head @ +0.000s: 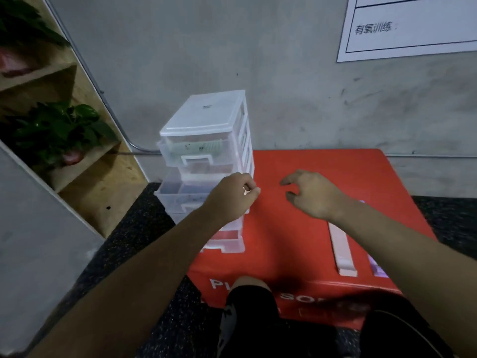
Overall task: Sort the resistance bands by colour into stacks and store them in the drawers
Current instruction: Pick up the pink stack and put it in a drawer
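Grey concrete wall behind, dark speckled floor (124,254) below, red box (284,254) serving as work surface.

L hand (232,195): fingers curled in, pressed against front-right corner of the clear plastic drawer unit (206,125), approx mid-height. Can't tell if it grips anything; fingertips hidden.

R hand (312,195): just beside L hand, apart from it, hovering over the red box w/ fingers spread and loosely bent, holding nothing.

Pink band (342,250) lies flat on the box, below R wrist, running toward the person. Purple band (376,267) next to it, further right, mostly hidden under R forearm.

Drawer unit stands on the box's left edge, behind L hand. Top drawer, above L hand, shows a green band (191,149) thru the front. A drawer level w/ L hand sits pulled out a bit; bluish contents inside, blurred.

Beyond: wooden shelf (85,177) w/ leafy plants (56,130) far left of L hand; white printed sheet (413,27) on wall above and right of R hand. Person's knee & black shorts (247,301) at bottom, under both forearms.
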